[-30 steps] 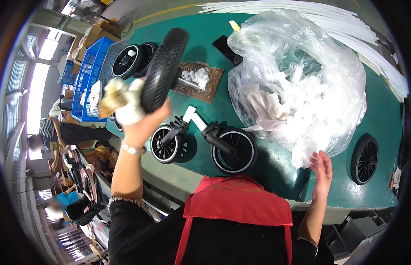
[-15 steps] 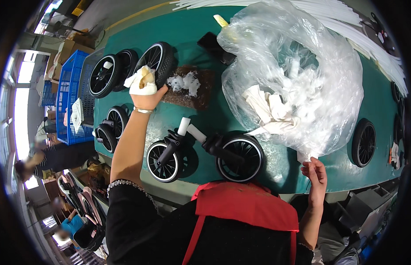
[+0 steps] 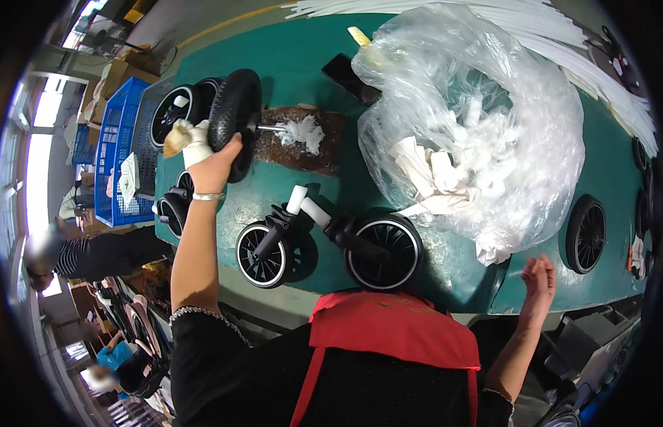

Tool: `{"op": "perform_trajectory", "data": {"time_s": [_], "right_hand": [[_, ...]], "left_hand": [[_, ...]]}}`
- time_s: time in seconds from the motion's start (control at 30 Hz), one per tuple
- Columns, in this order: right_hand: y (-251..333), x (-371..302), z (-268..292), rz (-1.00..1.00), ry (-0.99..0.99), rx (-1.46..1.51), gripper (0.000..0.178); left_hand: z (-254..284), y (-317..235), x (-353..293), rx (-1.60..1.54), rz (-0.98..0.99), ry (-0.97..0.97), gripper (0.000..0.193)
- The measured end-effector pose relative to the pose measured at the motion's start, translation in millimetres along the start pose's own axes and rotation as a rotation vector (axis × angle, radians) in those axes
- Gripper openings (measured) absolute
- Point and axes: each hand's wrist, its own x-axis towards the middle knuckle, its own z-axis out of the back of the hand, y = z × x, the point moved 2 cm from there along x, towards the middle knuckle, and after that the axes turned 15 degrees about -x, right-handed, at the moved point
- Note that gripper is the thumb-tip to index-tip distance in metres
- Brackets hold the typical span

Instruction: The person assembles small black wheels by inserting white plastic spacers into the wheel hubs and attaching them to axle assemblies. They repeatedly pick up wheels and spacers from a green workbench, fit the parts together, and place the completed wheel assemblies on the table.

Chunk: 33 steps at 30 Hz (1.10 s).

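Observation:
My left hand [image 3: 212,169], its fingers in a white cloth covering, is closed on a black-tyred wheel [image 3: 235,117]. The wheel stands nearly edge-on to me. From its hub a metal axle [image 3: 269,128] points right, its tip at the white grease [image 3: 303,135] on a brown board [image 3: 274,158]. My right hand [image 3: 538,281] hangs over the table's near edge with loosely curled fingers and nothing visible in them. Left of it lies a big clear plastic bag [image 3: 559,142] with white pieces inside and off-white cloth gloves [image 3: 435,167] on it.
Two wheels on black fork brackets with white tubes [image 3: 257,256] [image 3: 385,252] stand near me. More wheels [image 3: 171,114] are at the left, and a single wheel [image 3: 586,235] is at the right. A blue crate [image 3: 121,153] adjoins the table's left end. White tubes [image 3: 531,28] line the back.
My left hand has turned the wheel edge-on, bringing its axle into view over the grease. My right hand has let go of the bag's corner and moved right.

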Motion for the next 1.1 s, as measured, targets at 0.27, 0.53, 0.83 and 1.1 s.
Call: {"op": "perform_trajectory", "data": {"time_s": [0.27, 0.53, 0.83, 1.1], "right_hand": [[-113.7, 174.0, 176.1, -0.272, -0.462, 0.295, 0.061], [-140.6, 243.8, 224.0, -0.458, -0.822, 0.243, 0.081], [-144.4, 246.8, 271.2, -0.440, -0.163, 0.606, 0.009], [38.1, 130.4, 186.5, 0.203, -0.201, 0.494, 0.017]], "left_hand": [[64.0, -66.6, -59.8, -0.735, 0.448, -0.307, 0.030], [122.8, -124.3, -160.8, -0.888, 0.522, -0.509, 0.030], [149.3, -128.2, -243.3, -0.885, 0.614, -0.698, 0.031], [159.8, -70.8, -262.0, -0.957, 0.685, -0.697, 0.031]]}}
